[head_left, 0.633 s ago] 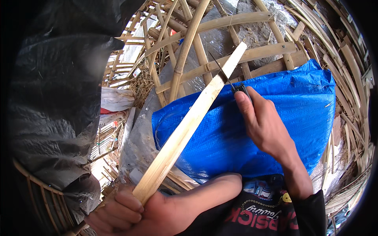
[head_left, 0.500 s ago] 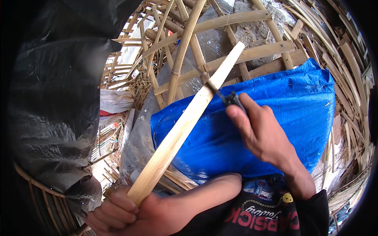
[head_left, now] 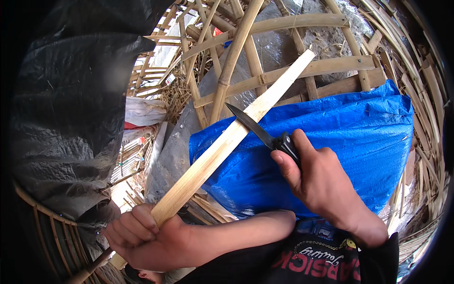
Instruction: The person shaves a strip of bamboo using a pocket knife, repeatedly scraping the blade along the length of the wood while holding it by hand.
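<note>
A long, pale bamboo strip point(head_left: 203, 169) slants from the lower left up to the right, its far end tapered. My left hand point(head_left: 146, 241) is closed round its near end. In my right hand point(head_left: 319, 182) is a knife point(head_left: 259, 131) with a black handle and a dark, curved blade. The blade lies across the strip a little beyond its middle, touching it, with the tip pointing up and left. My right fingers wrap round the handle and partly hide it.
Below the strip, a blue tarp point(head_left: 340, 137) covers my lap. A bamboo lattice point(head_left: 302, 71) stands beyond it over a grey rock. Black plastic sheeting point(head_left: 75, 118) hangs at the left. Many bamboo strips point(head_left: 428, 104) are heaped along the right.
The knife blade has slid down the strip toward me and now shows clearly instead of blurred. The strip's far end appears farther right as the whole view has shifted slightly.
</note>
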A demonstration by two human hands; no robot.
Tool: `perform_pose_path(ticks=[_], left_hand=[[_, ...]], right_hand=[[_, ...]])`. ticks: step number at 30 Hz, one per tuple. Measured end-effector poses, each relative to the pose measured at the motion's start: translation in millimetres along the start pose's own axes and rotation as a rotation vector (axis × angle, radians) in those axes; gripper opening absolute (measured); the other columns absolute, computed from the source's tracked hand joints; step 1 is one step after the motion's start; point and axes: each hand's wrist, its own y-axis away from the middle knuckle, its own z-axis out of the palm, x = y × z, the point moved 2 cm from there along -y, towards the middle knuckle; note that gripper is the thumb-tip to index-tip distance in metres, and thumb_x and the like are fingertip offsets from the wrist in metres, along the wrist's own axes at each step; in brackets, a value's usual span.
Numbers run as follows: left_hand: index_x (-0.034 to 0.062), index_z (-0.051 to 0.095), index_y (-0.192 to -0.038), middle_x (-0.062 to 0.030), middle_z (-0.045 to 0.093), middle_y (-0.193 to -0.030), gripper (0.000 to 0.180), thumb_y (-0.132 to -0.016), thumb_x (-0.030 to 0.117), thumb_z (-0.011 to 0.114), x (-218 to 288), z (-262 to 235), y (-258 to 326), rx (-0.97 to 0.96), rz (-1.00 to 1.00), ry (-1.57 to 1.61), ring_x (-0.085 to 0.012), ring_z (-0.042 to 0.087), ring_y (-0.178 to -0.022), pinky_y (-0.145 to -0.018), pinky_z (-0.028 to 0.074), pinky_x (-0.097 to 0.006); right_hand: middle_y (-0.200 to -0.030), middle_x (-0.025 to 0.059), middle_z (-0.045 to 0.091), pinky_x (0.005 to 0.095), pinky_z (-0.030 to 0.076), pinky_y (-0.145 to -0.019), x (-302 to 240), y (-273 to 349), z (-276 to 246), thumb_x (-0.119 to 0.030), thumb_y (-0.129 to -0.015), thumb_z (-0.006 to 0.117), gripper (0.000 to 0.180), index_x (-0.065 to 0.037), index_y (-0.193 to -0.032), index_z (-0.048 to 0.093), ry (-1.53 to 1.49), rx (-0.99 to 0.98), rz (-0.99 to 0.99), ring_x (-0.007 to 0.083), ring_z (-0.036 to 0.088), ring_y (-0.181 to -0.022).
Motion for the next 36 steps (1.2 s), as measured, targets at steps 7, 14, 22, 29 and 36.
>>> perform_pose_path(ticks=[7, 14, 22, 29, 36], left_hand=[[0.0125, 0.028, -0.073, 0.0017, 0.02, -0.064, 0.028, -0.094, 0.014, 0.047, -7.6, 13.3, 8.5, -0.464, 0.117, 0.41, -0.009, 0.019, -0.055, -0.054, 0.02, -0.027], [0.0123, 0.028, -0.073, 0.0017, 0.018, -0.067, 0.028, -0.095, 0.008, 0.044, 7.2, 7.5, 15.4, -0.159, 0.252, -0.096, -0.0089, 0.02, -0.057, -0.057, 0.02, -0.028], [0.0146, 0.027, -0.072, 0.0029, 0.016, -0.062, 0.032, -0.101, 0.019, 0.038, -1.2, 15.3, 5.9, -0.401, -0.159, 0.913, -0.0097, 0.015, -0.051, -0.049, 0.021, -0.025], [0.0168, 0.024, -0.068, 0.0022, 0.016, -0.059, 0.036, -0.104, 0.017, 0.031, -8.0, 3.6, -4.7, -0.063, -0.128, 0.234, -0.0098, 0.015, -0.047, -0.048, 0.021, -0.026], [0.0165, 0.026, -0.067, 0.0029, 0.016, -0.058, 0.035, -0.102, 0.014, 0.03, -15.8, 5.0, -6.7, -0.46, -0.207, 0.831, -0.0102, 0.014, -0.048, -0.05, 0.021, -0.028]], right_hand=[[-0.058, 0.0255, 0.059, 0.0569, 0.048, -0.049, -1.4, -7.6, 9.7, -0.043, -0.102, 0.058, 0.043, -0.002, -0.096, 0.049, 0.033, 0.049, 0.009, 0.0503, 0.061, -0.058], [-0.057, 0.0264, 0.059, 0.0576, 0.048, -0.049, -14.2, -10.5, 16.3, -0.044, -0.102, 0.058, 0.044, -0.002, -0.095, 0.049, 0.058, 0.121, 0.016, 0.051, 0.061, -0.057], [-0.058, 0.0259, 0.06, 0.0575, 0.048, -0.05, -7.2, -7.8, 15.5, -0.04, -0.102, 0.059, 0.04, -0.002, -0.095, 0.049, 0.016, 0.172, 0.026, 0.0499, 0.061, -0.058], [-0.059, 0.0255, 0.06, 0.0558, 0.048, -0.052, 7.4, 2.9, 9.3, -0.038, -0.102, 0.058, 0.037, -0.002, -0.096, 0.05, -0.016, 0.055, 0.019, 0.049, 0.061, -0.06], [-0.058, 0.0256, 0.06, 0.057, 0.048, -0.05, 1.4, -8.9, 18.7, -0.042, -0.102, 0.057, 0.042, -0.002, -0.094, 0.05, 0.055, 0.111, 0.039, 0.05, 0.061, -0.058]])
